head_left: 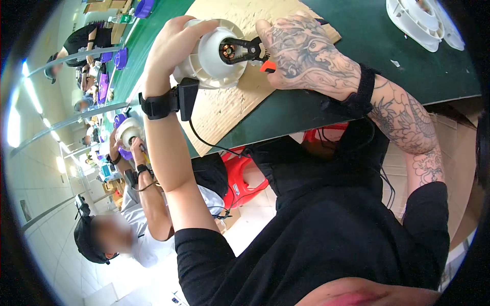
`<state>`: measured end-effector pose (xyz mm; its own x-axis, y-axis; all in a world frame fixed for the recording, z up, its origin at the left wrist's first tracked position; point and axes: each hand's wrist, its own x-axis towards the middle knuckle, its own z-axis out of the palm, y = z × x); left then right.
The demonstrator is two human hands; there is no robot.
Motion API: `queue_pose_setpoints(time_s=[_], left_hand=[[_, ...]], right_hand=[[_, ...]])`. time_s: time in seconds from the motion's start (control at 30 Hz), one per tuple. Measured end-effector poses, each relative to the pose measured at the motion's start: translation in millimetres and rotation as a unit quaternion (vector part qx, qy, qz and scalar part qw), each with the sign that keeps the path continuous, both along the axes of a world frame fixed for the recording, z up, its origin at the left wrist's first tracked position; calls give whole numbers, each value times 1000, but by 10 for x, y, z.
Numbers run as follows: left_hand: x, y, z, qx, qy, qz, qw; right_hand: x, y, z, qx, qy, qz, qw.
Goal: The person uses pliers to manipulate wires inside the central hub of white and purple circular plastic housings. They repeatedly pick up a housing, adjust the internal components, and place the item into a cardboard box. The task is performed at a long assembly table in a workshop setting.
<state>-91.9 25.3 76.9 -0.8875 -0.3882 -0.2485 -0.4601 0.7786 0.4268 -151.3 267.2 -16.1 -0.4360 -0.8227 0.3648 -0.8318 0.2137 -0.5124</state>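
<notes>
A round white plastic housing [212, 71] rests on the cardboard sheet in front of me. In its raised centre sits a small motor core [227, 51] with copper windings. My left hand [176, 43] is closed round the housing's left side, thumb over the top. My right hand [306, 56] grips black pliers [248, 50], and a bit of orange shows at its fingers. The two jaws of the pliers reach to the rim of the central opening, one above and one below the copper windings. The right palm hides most of the handles.
The corrugated cardboard [237, 115] lies on a dark green table [316, 109]. More white housings [421, 23] stand at the far right. Beside me on the left, a co-worker [148, 204] handles a similar white part [127, 133]. Red stools [237, 178] stand below the table edge.
</notes>
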Motion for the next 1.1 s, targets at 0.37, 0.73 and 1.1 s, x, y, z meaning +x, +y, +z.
queue_pose_setpoints(time_s=[0.37, 0.73, 1.1], left_hand=[[-130, -29, -20, -38, -28, -23, 999], [-163, 115, 17, -69, -19, -57, 996], [-154, 105, -18, -97, -15, -68, 993]], right_hand=[[-64, 70, 176, 15, -82, 12, 996], [-73, 13, 4, 36, -68, -1, 997], [-46, 81, -61, -21, -25, 15, 999]])
